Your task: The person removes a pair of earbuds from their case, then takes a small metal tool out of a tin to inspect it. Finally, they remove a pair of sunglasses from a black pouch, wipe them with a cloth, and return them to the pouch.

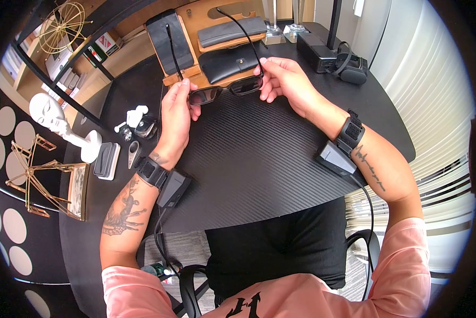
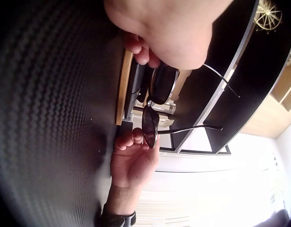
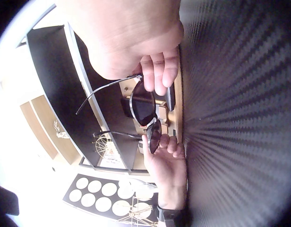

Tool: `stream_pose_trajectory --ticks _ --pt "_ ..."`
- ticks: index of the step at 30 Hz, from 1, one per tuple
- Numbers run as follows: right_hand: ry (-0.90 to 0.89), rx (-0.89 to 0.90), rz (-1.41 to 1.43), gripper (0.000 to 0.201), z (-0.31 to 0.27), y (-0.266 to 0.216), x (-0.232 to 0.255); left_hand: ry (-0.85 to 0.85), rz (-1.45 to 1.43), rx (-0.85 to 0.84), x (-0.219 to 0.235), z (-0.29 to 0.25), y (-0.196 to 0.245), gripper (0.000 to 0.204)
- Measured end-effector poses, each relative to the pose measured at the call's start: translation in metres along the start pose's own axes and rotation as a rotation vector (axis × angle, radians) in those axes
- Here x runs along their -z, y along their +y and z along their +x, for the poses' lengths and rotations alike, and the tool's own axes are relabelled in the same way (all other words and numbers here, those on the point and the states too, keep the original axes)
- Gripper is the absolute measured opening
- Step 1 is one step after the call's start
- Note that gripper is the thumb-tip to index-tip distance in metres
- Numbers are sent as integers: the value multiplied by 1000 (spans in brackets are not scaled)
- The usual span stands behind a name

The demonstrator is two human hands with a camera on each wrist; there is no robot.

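A pair of dark sunglasses [image 1: 205, 96] is held up between both hands over the far part of the black desk, its temples unfolded and pointing away. My left hand [image 1: 176, 108] pinches the frame at its left end, by the hinge. At the opposite end, my right hand [image 1: 287, 84] pinches the frame near the right hinge, with its other fingers curled below. Both dark lenses [image 2: 163, 86] show in the left wrist view. Right behind the sunglasses, a black snap case [image 1: 228, 64] lies on a wooden stand [image 1: 181, 75].
On the stand are a phone-like black slab [image 1: 163, 42] and a grey case [image 1: 232, 32]. A black box [image 1: 316, 52] and a dark strapped device [image 1: 351, 68] sit at the back right. At left stand a white head sculpture [image 1: 49, 112] and a gold windmill model [image 1: 41, 172].
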State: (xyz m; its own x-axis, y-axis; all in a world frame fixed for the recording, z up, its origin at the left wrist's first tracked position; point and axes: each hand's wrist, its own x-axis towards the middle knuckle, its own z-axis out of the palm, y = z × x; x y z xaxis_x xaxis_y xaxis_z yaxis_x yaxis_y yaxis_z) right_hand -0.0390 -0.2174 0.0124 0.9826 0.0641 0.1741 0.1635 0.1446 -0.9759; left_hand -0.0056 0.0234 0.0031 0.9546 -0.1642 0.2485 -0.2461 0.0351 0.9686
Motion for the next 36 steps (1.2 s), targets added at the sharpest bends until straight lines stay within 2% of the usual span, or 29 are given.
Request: stream_pose_trajectory --ticks 17,33,36 --pt "-3 -13 -42 26 -1 0 -1 -37 -13 -6 3 1 -1 28" --pt "-8 -8 -90 21 0 2 0 -5 -4 -4 -1 0 0 28" --pt "-4 2 -96 20 -1 1 -2 0 50 12 1 0 2 35"
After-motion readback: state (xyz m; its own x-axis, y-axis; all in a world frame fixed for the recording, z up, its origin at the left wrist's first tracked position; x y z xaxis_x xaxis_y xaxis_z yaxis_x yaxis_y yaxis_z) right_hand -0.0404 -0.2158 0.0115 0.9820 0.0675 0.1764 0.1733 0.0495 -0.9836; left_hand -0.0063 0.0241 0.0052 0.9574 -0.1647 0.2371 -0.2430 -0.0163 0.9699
